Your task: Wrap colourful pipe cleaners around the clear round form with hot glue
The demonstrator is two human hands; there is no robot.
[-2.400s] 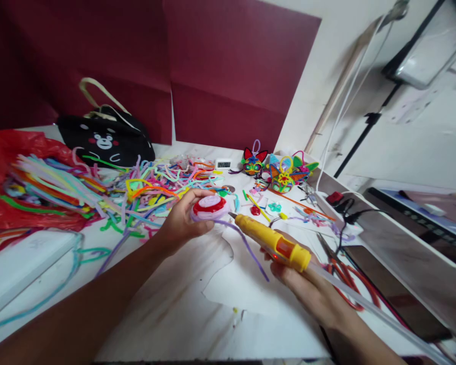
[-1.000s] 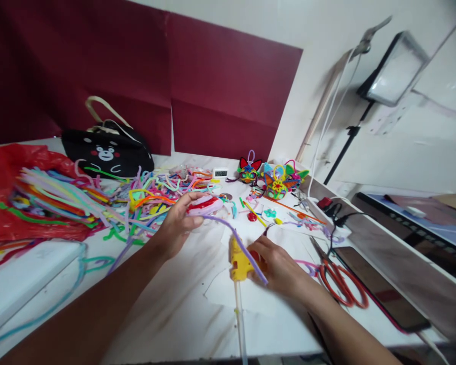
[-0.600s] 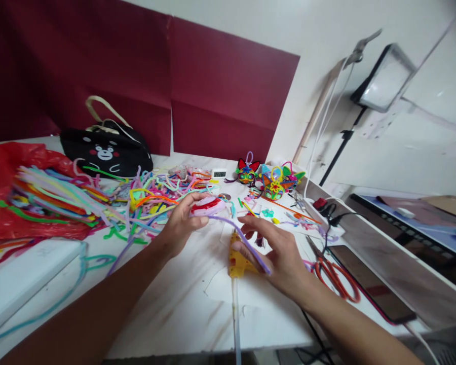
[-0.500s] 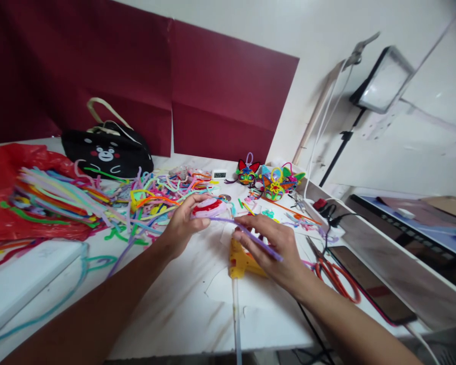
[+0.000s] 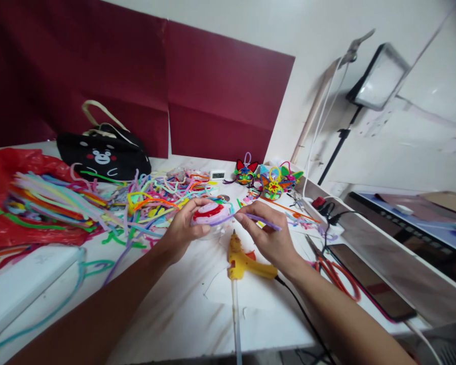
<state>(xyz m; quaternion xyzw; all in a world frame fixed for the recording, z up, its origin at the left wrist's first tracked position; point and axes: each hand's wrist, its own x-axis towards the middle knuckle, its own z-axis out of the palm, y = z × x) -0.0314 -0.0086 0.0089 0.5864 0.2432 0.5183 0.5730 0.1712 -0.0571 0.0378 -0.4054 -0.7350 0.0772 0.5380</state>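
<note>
My left hand (image 5: 186, 223) is closed around the edge of a rounded pipe-cleaner piece (image 5: 209, 214) in pale lilac and red. Between the thumb and fingers of my right hand (image 5: 264, 228) is a purple pipe cleaner (image 5: 264, 220). One end of this strip runs along the near edge of the rounded piece; the other passes across my right palm and sticks out beyond it. Below my hands a yellow hot glue gun (image 5: 237, 258) lies on the table, its nozzle pointing away from me and a clear glue stick (image 5: 235, 304) jutting from its back.
Loose pipe cleaners (image 5: 163, 197) cover the back left, beside a red plastic bag (image 5: 0, 197) and a black bag (image 5: 102, 157). Finished colourful masks (image 5: 271, 185) stand at the back. Orange-handled scissors (image 5: 338, 276) and a phone (image 5: 370, 281) lie right. A white box (image 5: 30, 276) sits left.
My right hand has lifted and shifted a little, uncovering the glue gun. The purple pipe cleaner now bends along the rounded piece, which shows more of its face.
</note>
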